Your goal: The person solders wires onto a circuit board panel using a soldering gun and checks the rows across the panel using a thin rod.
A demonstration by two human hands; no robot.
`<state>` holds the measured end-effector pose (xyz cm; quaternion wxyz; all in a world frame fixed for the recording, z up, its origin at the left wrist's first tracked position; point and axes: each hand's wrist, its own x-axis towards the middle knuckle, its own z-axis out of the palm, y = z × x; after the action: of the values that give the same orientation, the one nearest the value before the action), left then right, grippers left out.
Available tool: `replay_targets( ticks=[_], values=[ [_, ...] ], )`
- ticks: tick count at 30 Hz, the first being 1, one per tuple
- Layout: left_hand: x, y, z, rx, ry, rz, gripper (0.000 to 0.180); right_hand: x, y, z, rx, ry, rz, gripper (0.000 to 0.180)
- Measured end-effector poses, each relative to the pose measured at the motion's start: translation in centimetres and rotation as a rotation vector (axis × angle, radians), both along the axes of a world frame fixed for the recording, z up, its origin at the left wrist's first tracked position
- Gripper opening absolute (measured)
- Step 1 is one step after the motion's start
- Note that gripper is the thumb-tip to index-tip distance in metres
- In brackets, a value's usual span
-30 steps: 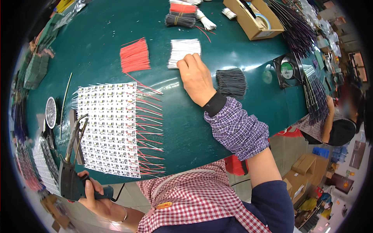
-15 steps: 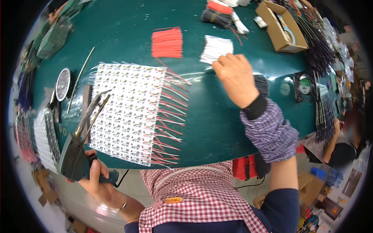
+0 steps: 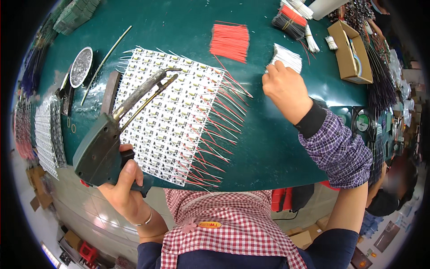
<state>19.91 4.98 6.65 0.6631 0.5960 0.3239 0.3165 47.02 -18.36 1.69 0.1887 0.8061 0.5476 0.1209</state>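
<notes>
My left hand [image 3: 123,193] is wrapped around the handle of a dark green soldering gun [image 3: 101,150], thumb near its trigger. The gun's bent tip hangs over a white panel of small circuit boards [image 3: 152,112]. Red and white wires [image 3: 224,130] stick out along the panel's right side. My right hand [image 3: 286,89], in a purple checked sleeve cover, is closed at the near edge of a flat pile of white wires [image 3: 287,58]. Its fingertips are hidden, so whether a wire is pinched in them cannot be seen. Left of it lies a pile of red wires [image 3: 229,42].
Beside the panel stand a round silver dish [image 3: 81,67], a thin rod [image 3: 106,62] and a dark bar [image 3: 110,92]. Bundled wires [image 3: 290,22] and an open cardboard box [image 3: 351,56] sit at the far right, with a small fan [image 3: 362,121] nearer. More panels [image 3: 46,134] lie at left.
My view has shifted, so the tabletop things appear farther right or higher. The soldering gun's tip now reaches farther over the panel. My right hand stays by the white wires.
</notes>
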Motion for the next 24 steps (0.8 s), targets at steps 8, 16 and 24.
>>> replay_targets(
  ticks=[8, 16, 24],
  values=[
    [3.0, 0.3, -0.6, -0.124, 0.0, -0.008, 0.056, -2.1, 5.0, 1.0, 0.727, 0.424, -0.038, 0.014],
    [4.4, 0.1, -1.2, -0.149, 0.077, -0.086, 0.044, -4.1, 8.5, -4.3, 0.93, 0.525, -0.106, 0.017],
    [5.2, -1.0, -2.9, -0.002, 0.266, -0.11, 0.025, -4.3, 8.6, -4.6, 0.908, 0.503, -0.098, 0.022]
  ],
)
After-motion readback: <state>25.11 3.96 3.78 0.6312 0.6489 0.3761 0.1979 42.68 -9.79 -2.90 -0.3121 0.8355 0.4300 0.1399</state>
